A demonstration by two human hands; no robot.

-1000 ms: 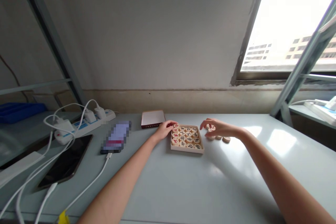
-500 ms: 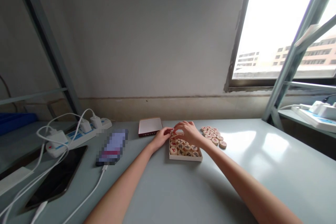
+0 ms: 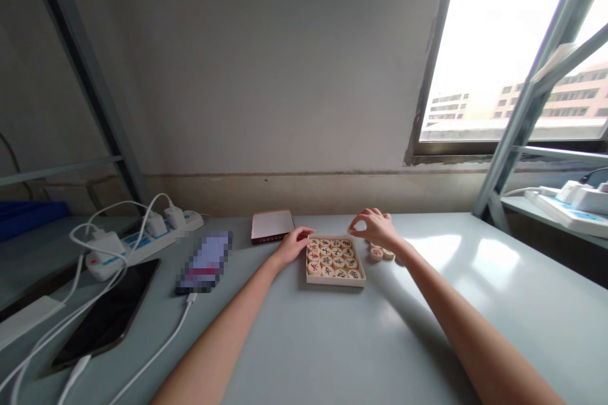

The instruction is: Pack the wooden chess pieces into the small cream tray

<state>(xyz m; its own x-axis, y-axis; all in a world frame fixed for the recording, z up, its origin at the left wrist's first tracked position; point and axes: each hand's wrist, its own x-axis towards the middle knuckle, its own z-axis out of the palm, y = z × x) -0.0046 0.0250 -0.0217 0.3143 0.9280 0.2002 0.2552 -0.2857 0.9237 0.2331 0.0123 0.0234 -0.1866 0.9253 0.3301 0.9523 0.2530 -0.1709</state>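
Head view: parted left hand (image 3: 289, 249) touches box (image 3: 335, 281) edge, right hand (image 3: 377, 228) pinches piece (image 3: 350, 230) beyond.

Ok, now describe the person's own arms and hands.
The left arm and right arm are bare, each narrowing toward the wrist, with no sleeve in view. The left hand and right hand are ungloved. No watch or bracelet shows; any ring is too small to tell.

Pale discs (image 3: 337, 262), seemingly red- or black-marked
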